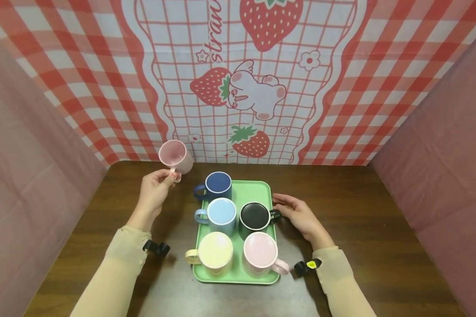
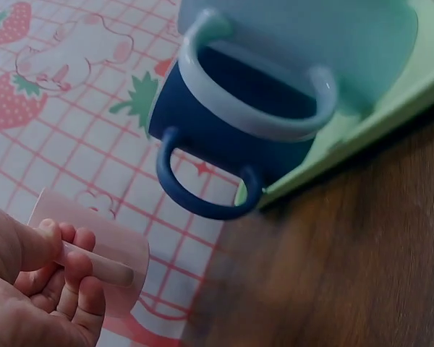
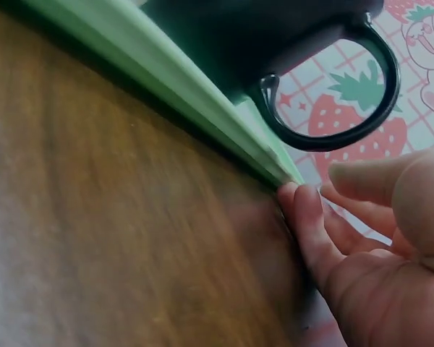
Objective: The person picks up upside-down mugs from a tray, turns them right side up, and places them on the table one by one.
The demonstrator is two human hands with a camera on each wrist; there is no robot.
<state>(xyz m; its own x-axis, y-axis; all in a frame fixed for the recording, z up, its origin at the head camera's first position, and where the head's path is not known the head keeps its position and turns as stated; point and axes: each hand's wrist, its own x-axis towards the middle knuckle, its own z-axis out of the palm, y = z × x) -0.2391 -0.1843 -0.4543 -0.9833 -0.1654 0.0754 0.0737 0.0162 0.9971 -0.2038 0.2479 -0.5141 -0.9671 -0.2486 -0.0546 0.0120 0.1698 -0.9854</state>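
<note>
Cream sleeves (image 1: 107,275) are seen nearest, behind both hands, with black wrist devices (image 1: 158,248). By the left hand (image 1: 152,191), a pink mug (image 1: 177,155) is pinched at its handle and held beyond the fingertips, its mouth turned toward the head camera. To that hand's right, a green tray (image 1: 251,190) is set on the table (image 1: 388,246); a dark blue mug (image 1: 219,183), light blue mug (image 1: 222,212), yellow mug (image 1: 215,251), black mug (image 1: 254,216) and pale pink mug (image 1: 260,250) are carried on it. Its edge is touched by the right hand (image 1: 299,215), fingers extended, thumb apart, just beside the black mug's handle.
</note>
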